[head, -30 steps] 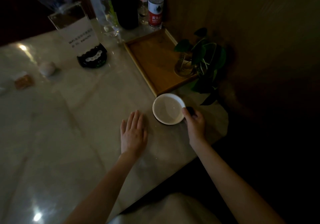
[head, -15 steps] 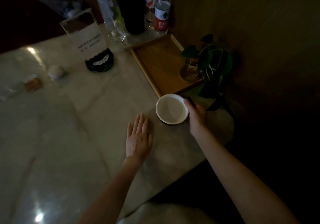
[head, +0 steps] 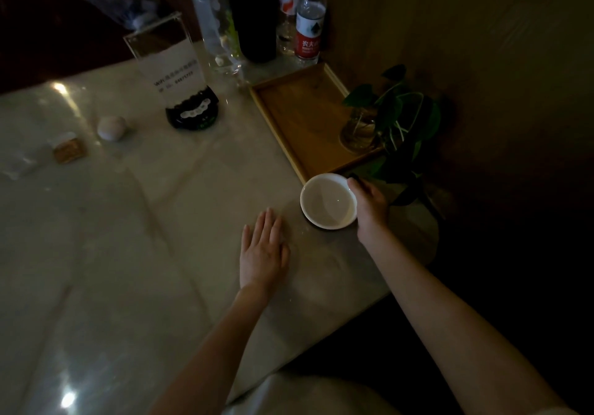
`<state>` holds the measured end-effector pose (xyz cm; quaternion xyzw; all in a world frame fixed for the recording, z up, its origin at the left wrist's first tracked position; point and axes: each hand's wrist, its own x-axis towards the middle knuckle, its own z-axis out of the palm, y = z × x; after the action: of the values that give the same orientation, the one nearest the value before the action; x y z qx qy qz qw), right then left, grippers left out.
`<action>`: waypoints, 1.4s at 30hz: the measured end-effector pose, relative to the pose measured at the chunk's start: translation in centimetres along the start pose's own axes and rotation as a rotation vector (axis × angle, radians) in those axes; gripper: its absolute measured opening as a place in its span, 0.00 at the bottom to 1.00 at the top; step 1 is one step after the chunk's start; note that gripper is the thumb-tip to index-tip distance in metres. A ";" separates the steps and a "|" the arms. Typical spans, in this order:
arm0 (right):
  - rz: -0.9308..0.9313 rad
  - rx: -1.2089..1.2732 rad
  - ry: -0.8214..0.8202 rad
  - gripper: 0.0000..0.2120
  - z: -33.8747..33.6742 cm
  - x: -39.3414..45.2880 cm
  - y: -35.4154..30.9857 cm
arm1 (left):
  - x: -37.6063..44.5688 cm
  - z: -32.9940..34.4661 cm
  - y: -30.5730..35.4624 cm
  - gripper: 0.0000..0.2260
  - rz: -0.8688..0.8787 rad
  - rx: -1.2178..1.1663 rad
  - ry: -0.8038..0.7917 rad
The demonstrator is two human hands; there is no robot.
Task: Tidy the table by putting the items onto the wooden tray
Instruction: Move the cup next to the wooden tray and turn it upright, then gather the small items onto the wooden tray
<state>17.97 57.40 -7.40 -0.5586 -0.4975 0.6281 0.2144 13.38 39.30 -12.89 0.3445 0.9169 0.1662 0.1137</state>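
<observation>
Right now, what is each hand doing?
Left hand: open, flat on the table, holding nothing.
Right hand: closed on the white bowl rim.

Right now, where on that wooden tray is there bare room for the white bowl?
The rectangular wooden tray is bare along its left and middle; only the glass vase of green leaves fills its near right corner. Behind it, bottles crowd the table.

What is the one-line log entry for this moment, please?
right hand: grip on white bowl rim | left hand: flat on table | bowl: beside wooden tray | plant: on tray
</observation>
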 end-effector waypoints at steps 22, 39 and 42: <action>-0.154 -0.205 0.225 0.15 0.3 -4.6 2.1 | 1.7 -5.1 -0.8 0.23 0.165 0.191 -0.305; -0.153 -0.855 -0.406 0.07 9.1 -13.6 3.9 | -0.7 -14.2 -10.4 0.18 0.043 0.124 -0.333; -0.331 -1.073 -0.482 0.12 11.5 -13.3 0.9 | 0.0 -16.0 -12.2 0.18 -0.010 0.110 -0.285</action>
<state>11.48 41.59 -3.07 -0.3461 -0.8593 0.3569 -0.1207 0.99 27.08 -2.87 0.3658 0.9009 0.0645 0.2243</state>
